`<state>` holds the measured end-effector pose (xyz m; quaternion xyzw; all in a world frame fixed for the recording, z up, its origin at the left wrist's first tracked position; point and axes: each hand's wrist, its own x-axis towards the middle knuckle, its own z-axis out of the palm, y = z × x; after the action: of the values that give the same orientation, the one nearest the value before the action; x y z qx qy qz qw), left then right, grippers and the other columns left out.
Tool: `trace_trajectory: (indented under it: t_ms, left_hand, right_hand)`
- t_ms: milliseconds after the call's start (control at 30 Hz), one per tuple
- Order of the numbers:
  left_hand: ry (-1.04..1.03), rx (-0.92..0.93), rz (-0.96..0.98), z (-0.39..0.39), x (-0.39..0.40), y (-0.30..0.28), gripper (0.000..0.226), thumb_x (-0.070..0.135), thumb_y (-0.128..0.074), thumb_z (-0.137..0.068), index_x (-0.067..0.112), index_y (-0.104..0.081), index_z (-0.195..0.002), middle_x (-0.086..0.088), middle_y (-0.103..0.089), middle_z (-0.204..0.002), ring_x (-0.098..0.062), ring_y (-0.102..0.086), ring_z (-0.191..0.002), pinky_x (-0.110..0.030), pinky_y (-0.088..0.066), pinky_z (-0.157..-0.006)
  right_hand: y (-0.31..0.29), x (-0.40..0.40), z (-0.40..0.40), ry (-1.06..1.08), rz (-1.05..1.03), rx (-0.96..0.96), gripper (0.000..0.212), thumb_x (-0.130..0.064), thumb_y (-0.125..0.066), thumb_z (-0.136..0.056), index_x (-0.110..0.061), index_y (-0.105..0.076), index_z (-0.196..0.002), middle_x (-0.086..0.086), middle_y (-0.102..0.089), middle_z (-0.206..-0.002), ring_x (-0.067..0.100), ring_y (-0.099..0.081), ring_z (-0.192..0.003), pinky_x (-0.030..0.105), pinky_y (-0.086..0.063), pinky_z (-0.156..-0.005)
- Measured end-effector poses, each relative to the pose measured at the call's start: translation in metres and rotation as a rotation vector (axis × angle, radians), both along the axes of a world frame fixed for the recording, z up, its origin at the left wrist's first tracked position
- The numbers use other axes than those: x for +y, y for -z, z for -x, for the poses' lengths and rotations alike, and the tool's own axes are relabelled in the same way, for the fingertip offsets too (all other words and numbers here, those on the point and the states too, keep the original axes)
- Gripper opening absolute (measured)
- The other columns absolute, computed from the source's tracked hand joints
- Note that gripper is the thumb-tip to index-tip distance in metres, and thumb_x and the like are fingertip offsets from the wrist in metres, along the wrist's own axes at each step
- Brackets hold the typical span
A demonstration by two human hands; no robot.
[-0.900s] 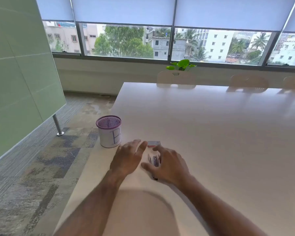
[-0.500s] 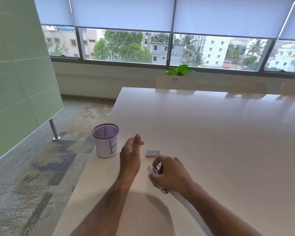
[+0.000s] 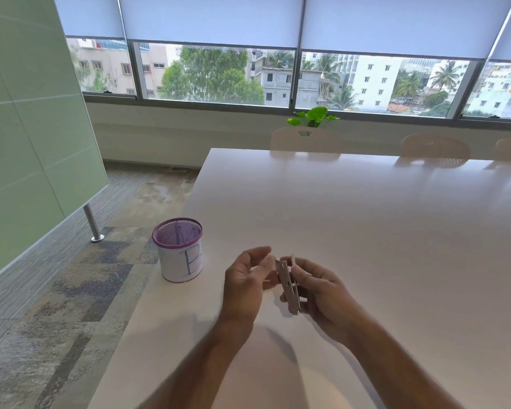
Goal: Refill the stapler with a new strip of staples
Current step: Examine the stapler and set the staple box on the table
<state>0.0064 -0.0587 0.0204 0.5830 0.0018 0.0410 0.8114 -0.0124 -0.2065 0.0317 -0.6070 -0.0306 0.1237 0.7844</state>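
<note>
1. Metal-bodied small silver stapler (image 3: 288,286) is being held clear of the glossy white table (image 3: 366,231), just below the middle of the frame
2. Right hand (image 3: 319,290) is curling its fingers round the stapler, gripping it upright
3. Left hand (image 3: 244,280) is hovering just beside it, fingers loosely bent toward its top end; whether they are touching is unclear
4. Judging by this, the opening step is under way; next, the magazine needs exposing and a fresh strip fetching, though no strip is showing
5. Purple mesh pen cup (image 3: 179,249), left of the hands, is wearing a white band with a handwritten "B"; no brand is legible on the stapler
</note>
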Motion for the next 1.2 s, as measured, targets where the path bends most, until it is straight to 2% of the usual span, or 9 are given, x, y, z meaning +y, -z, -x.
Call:
trace_trajectory:
  t_ms: [133,233,333,533,700,933,1033,1100,1200]
  left_hand:
    - [0.021,0.034,0.079,0.001,0.003,0.001,0.014,-0.001,-0.067,-0.089,0.001,-0.072,-0.102,-0.011,-0.074,-0.078,-0.016,-0.069,-0.061,-0.027,-0.058,-0.067]
    - [0.002,0.016,0.072,0.001,0.003,0.001,0.012,-0.002,-0.069,-0.086,0.000,-0.074,-0.097,-0.017,-0.077,-0.082,-0.023,-0.071,-0.066,-0.025,-0.059,-0.064]
    - [-0.018,-0.035,0.019,0.002,0.004,0.002,0.012,-0.002,-0.070,-0.086,0.007,-0.077,-0.091,-0.010,-0.078,-0.078,-0.015,-0.071,-0.064,-0.020,-0.055,-0.059]
    - [0.012,-0.109,-0.037,0.001,0.011,0.003,0.018,0.003,-0.069,-0.087,0.016,-0.081,-0.091,-0.014,-0.078,-0.088,-0.028,-0.071,-0.077,-0.040,-0.056,-0.075]
    - [-0.006,-0.136,-0.099,0.003,0.010,0.001,0.017,0.023,-0.086,-0.070,0.024,-0.081,-0.086,-0.009,-0.079,-0.081,-0.023,-0.074,-0.070,-0.031,-0.058,-0.069]
    - [0.001,-0.130,-0.113,0.000,0.011,0.000,0.029,-0.003,-0.076,-0.080,0.026,-0.082,-0.079,-0.005,-0.080,-0.080,-0.019,-0.076,-0.067,-0.020,-0.056,-0.063]
    - [-0.010,-0.166,-0.179,-0.001,0.011,0.002,0.035,-0.001,-0.076,-0.081,0.033,-0.082,-0.079,0.002,-0.080,-0.081,-0.011,-0.073,-0.074,-0.018,-0.055,-0.070]
    - [-0.013,-0.193,-0.244,-0.003,0.012,0.003,0.032,0.002,-0.076,-0.083,0.033,-0.081,-0.083,0.001,-0.080,-0.084,-0.013,-0.073,-0.077,-0.026,-0.057,-0.076]
    - [-0.085,-0.258,-0.494,-0.008,0.017,0.004,0.019,0.013,-0.071,-0.089,0.027,-0.079,-0.098,-0.001,-0.079,-0.097,-0.017,-0.072,-0.091,-0.035,-0.058,-0.081]
  right_hand:
    - [0.001,0.002,-0.002,-0.009,-0.108,0.062,0.027,-0.023,-0.055,-0.093,-0.013,-0.075,-0.108,0.011,-0.075,-0.091,0.019,-0.066,-0.062,0.032,-0.057,-0.052]
    - [0.003,0.003,-0.001,0.002,-0.112,0.099,0.027,-0.022,-0.052,-0.097,-0.014,-0.073,-0.112,0.014,-0.074,-0.100,0.021,-0.065,-0.066,0.035,-0.057,-0.055]
    - [0.001,0.003,-0.002,-0.019,-0.171,0.138,0.031,-0.026,-0.058,-0.090,-0.012,-0.072,-0.114,0.018,-0.073,-0.105,0.024,-0.065,-0.067,0.035,-0.057,-0.054]
    - [-0.003,0.004,0.003,-0.084,-0.289,0.220,0.026,-0.022,-0.062,-0.087,-0.002,-0.076,-0.095,0.018,-0.070,-0.090,0.023,-0.062,-0.059,0.030,-0.053,-0.045]
    - [-0.004,0.006,0.003,-0.036,-0.281,0.172,0.026,-0.024,-0.064,-0.084,-0.004,-0.076,-0.098,0.015,-0.071,-0.087,0.022,-0.060,-0.061,0.029,-0.054,-0.046]
    - [-0.004,0.007,0.001,-0.094,-0.345,0.304,0.045,-0.039,-0.060,-0.086,0.000,-0.069,-0.107,0.020,-0.073,-0.099,0.022,-0.065,-0.054,0.030,-0.054,-0.045]
    - [-0.004,0.007,0.000,-0.126,-0.364,0.329,0.048,-0.044,-0.058,-0.086,0.001,-0.068,-0.103,0.014,-0.069,-0.087,0.020,-0.061,-0.054,0.028,-0.049,-0.045]
    - [-0.004,0.005,0.000,-0.163,-0.390,0.335,0.047,-0.045,-0.054,-0.089,-0.002,-0.069,-0.101,0.010,-0.065,-0.080,0.020,-0.059,-0.056,0.028,-0.047,-0.045]
    - [-0.003,0.002,0.000,-0.206,-0.395,0.328,0.044,-0.045,-0.051,-0.093,-0.007,-0.071,-0.106,0.005,-0.061,-0.078,0.018,-0.056,-0.056,0.026,-0.042,-0.046]
